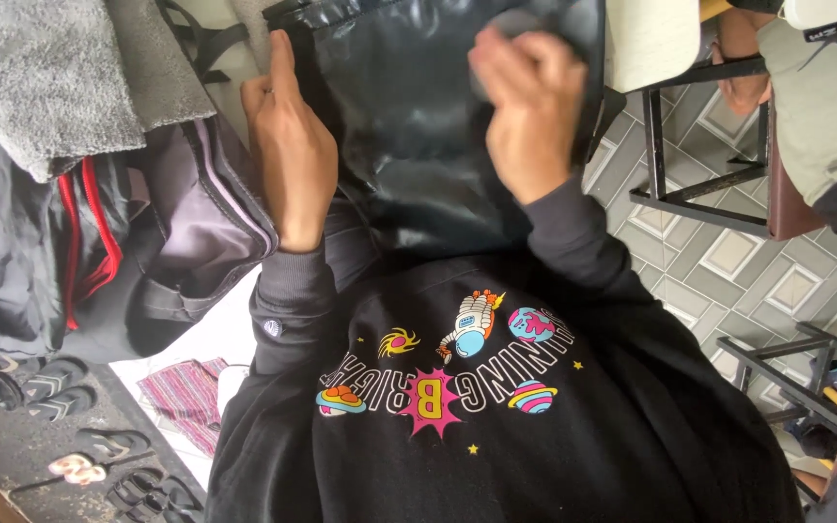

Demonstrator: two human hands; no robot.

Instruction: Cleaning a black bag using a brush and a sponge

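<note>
The left hand [288, 160] lies flat and fairly straight, fingers together and pointing away from the body, pressed along the left edge of a glossy black bag of smooth, leather-like material [418, 145]. It grips nothing in a closed fist; the palm side seems to rest against the bag's side, though whether the thumb hooks under the edge cannot be told. The right hand [525, 111] is curled into a loose fist at the bag's upper right, its fingers pinching a fold of the black material near the top rim.

The bag rests on the person's lap, just above the chest of a black sweatshirt with a colourful space-themed print [457, 387], and lies between the two hands. Its opening faces away from the camera, so what it holds cannot be seen.

To the left, touching the left wrist area, sits an open grey fabric backpack with a lilac lining [201, 208]; its inside is dark and the contents are not visible. Further left hangs a grey fleecy cloth [46, 77]. Below it, several dark sandals [50, 383] lie on the ground beside a striped pink cloth [186, 397]. At the right stands a black metal frame [699, 184] on a grey patterned tile floor [728, 271].
</note>
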